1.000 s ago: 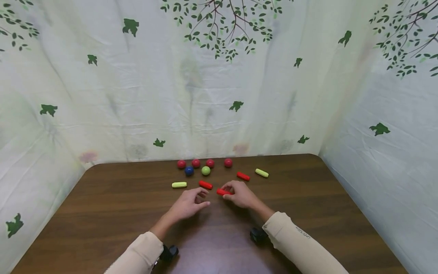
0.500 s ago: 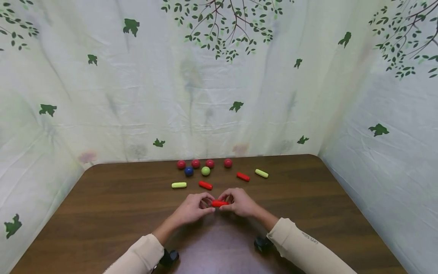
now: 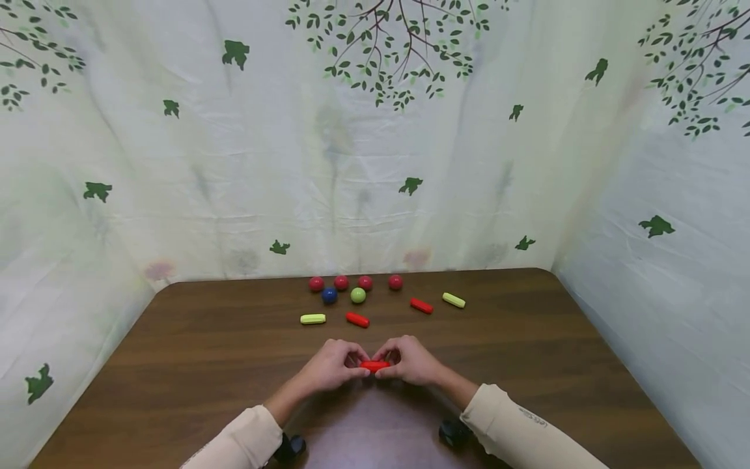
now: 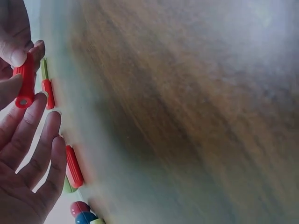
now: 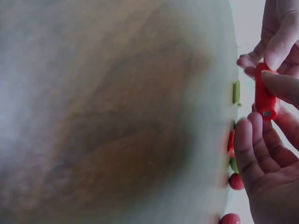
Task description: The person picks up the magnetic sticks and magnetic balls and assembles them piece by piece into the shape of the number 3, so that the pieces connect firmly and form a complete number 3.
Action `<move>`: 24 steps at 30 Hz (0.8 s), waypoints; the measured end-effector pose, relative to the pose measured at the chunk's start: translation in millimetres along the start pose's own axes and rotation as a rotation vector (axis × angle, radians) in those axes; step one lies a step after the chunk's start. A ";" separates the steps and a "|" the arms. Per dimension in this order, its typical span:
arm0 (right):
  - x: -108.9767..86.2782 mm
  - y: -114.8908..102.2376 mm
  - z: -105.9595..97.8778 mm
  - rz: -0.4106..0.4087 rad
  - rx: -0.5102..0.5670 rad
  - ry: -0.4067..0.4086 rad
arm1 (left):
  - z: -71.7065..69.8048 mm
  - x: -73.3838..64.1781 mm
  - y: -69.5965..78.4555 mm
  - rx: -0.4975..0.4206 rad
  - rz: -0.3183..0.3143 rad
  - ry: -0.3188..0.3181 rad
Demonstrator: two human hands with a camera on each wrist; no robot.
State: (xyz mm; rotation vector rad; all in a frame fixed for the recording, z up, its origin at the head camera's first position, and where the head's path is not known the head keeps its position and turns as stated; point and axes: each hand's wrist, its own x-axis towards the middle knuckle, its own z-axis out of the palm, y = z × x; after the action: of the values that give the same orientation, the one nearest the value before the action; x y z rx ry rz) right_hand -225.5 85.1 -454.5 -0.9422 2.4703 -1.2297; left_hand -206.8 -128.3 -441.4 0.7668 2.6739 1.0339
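Note:
Between my two hands is a red cylindrical bead [image 3: 375, 367], held by its ends over the near-middle part of the brown table [image 3: 234, 365]. My left hand [image 3: 335, 366] pinches its left end between thumb and fingers, while my right hand [image 3: 413, 361] pinches the other end. In the left wrist view the bead [image 4: 27, 81] shows a small hole in its end and ridges along its side. The right wrist view has a thumb of each hand lying across the bead [image 5: 265, 95], and the other fingers spread below it.
Beyond the hands lie two more red cylinders [image 3: 357, 320] and two yellow-green ones [image 3: 313, 319]. Farther back are several red balls [image 3: 395, 282], a blue ball [image 3: 329, 296] and a green ball [image 3: 358, 296]. A leaf-patterned curtain [image 3: 263, 163] borders the table's back and sides.
My right hand has brought the red bead from beside the other cylinders toward me. My left hand has closed in and taken hold of its left end.

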 end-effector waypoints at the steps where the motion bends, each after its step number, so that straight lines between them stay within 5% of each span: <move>1: -1.4 0.2 -0.2 0.004 0.016 -0.005 | 0.6 -0.5 -0.3 -0.002 0.002 0.000; 24: -6.2 6.5 7.7 0.039 0.062 -0.184 | 15.3 -12.7 -0.6 -0.107 -0.100 -0.091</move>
State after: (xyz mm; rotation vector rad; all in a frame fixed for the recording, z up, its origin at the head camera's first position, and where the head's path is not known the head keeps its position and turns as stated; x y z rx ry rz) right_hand -220.1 87.0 -464.8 -0.9416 2.2846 -1.1448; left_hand -191.2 -126.4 -453.5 0.6368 2.5300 1.0800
